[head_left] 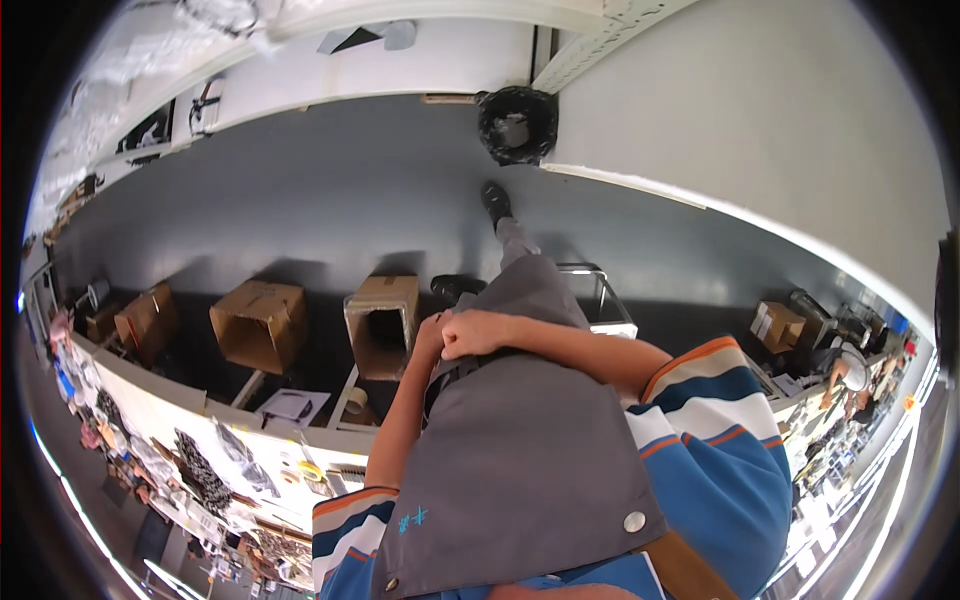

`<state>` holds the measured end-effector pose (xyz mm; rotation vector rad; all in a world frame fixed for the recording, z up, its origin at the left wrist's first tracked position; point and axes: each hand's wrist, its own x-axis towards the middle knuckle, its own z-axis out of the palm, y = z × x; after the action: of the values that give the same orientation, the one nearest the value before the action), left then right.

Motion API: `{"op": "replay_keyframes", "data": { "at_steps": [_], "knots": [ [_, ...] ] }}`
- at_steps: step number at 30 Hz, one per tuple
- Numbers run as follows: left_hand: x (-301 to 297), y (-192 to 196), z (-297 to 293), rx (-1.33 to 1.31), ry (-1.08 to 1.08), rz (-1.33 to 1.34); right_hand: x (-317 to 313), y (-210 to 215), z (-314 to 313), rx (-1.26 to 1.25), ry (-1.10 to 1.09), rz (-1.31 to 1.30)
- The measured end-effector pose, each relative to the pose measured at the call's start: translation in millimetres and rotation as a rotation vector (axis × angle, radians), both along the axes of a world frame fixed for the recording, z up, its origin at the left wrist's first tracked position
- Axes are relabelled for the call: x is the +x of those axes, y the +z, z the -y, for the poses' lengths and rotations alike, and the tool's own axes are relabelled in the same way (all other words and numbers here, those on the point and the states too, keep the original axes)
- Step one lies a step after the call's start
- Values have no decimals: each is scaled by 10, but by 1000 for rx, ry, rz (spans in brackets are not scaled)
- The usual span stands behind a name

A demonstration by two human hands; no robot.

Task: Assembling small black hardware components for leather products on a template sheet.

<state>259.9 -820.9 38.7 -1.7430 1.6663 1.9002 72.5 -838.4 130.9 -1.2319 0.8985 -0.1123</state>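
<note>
- Head view: the left hand (pixel 431 338) sits at the middle of the frame, against the apron (pixel 520 470), partly covered by the other hand; I cannot tell whether its fingers are spread or pinching something
- The right hand (pixel 476 333) lies against the left hand, its fingers curled in; I cannot tell whether it pinches anything
- The apron, grey, runs from the lower middle up past both hands, with a round snap at its lower right corner
- Striped sleeves (pixel 705 385) show at either side of the apron, over blue cloth
- 2 dark shoes (pixel 495 200) stand on the grey floor (pixel 350 160), 1 above the middle and 1 just above the left hand
- Left of the hands, 3 brown boxes (pixel 388 289) sit in a row; the nearest 2 have their open ends toward the lower edge
- Below the boxes, a white sheet (pixel 292 405) and a tape roll (pixel 356 402) lie near each other
- A long bench (pixel 170 390) curves across the lower left, with patterned cloth (pixel 200 470) on it
- At the upper middle, a bin (pixel 490 130) wears a black bag, beside a pale panel (pixel 760 90) filling the upper right
- At the right edge, another person (pixel 852 370) leans near a small box (pixel 778 327)
</note>
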Motion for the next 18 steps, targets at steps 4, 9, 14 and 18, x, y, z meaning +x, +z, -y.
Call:
{"op": "replay_keyframes", "data": {
  "at_steps": [4, 9, 14, 18],
  "knots": [
    [87, -285, -89, -343, -387, -17, -190, -20, 74, 46, 19, 47],
    [-407, -70, 54, 251, 121, 76, -540, -39, 126, 72, -98, 113],
    [-700, 121, 269, 259, 38, 137, -698, -89, 217, 144, -99, 99],
    [-710, 105, 286, -28, -245, 11, -776, -87, 310, 169, -41, 95]
  ]
}}
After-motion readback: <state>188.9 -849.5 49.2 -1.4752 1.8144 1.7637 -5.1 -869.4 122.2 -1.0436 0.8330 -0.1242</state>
